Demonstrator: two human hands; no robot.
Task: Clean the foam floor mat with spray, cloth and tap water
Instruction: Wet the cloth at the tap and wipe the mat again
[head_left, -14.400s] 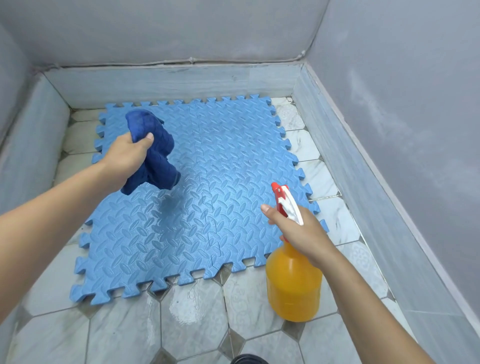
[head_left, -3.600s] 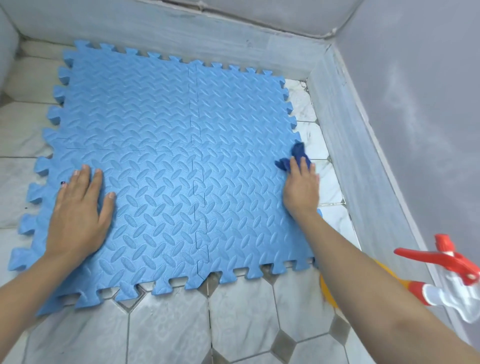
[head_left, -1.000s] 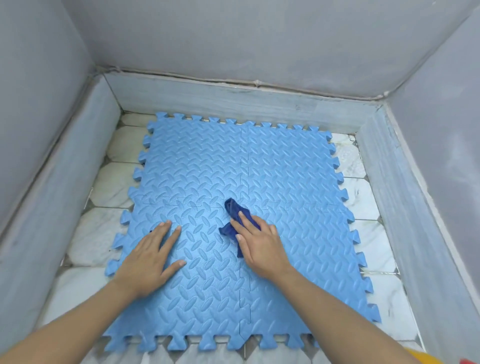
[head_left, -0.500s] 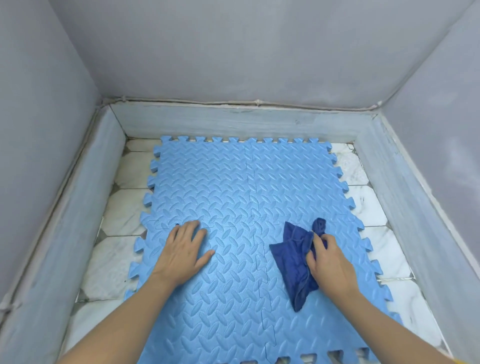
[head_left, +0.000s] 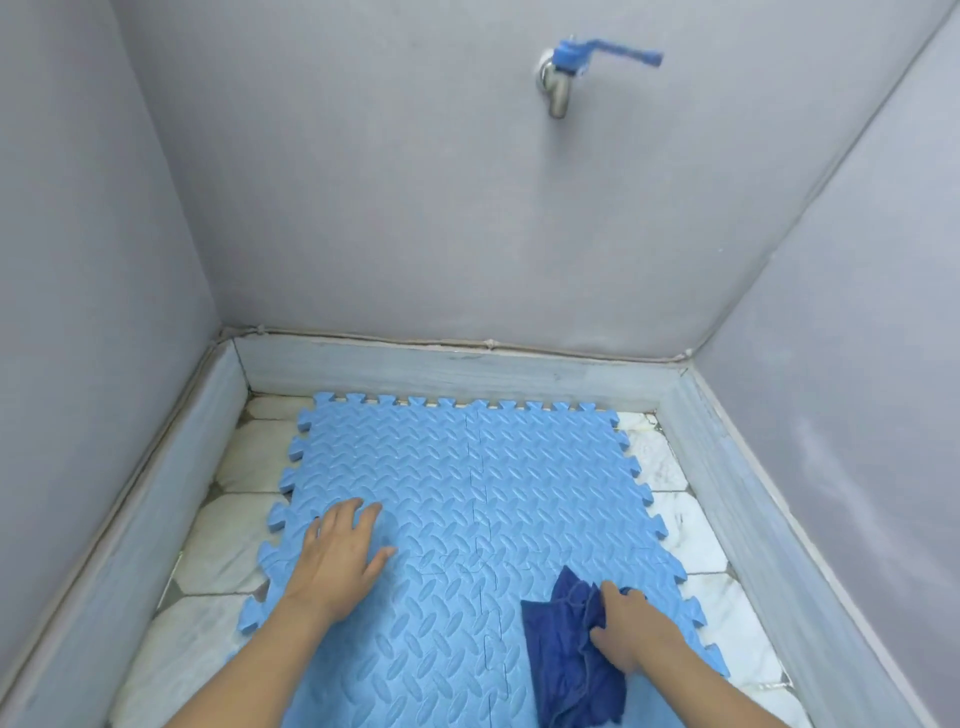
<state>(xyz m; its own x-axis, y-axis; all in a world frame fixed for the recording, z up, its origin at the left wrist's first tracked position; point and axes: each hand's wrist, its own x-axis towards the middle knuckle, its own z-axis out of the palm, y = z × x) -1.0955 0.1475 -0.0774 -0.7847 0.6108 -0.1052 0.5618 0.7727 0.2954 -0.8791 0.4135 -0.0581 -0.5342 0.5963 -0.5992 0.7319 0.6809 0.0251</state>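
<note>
The light blue foam mat (head_left: 467, 483) with interlocking edges lies flat on the tiled floor. My left hand (head_left: 340, 556) presses palm-down on the mat's left part, fingers spread, holding nothing. My right hand (head_left: 626, 634) grips a dark blue cloth (head_left: 566, 660) on the mat's near right part; the cloth hangs bunched below my fingers. A metal tap (head_left: 561, 78) with a blue lever handle sticks out of the far wall, high above the mat. The spray bottle is out of view.
Grey walls close in on the left, back and right, with a low grey skirting (head_left: 447, 369) along their base. White marble floor tiles (head_left: 228, 551) show in strips left and right of the mat.
The view has tilted upward, bringing the wall tap into sight. My right hand has drawn the cloth nearer to me. My left hand stays flat on the mat.
</note>
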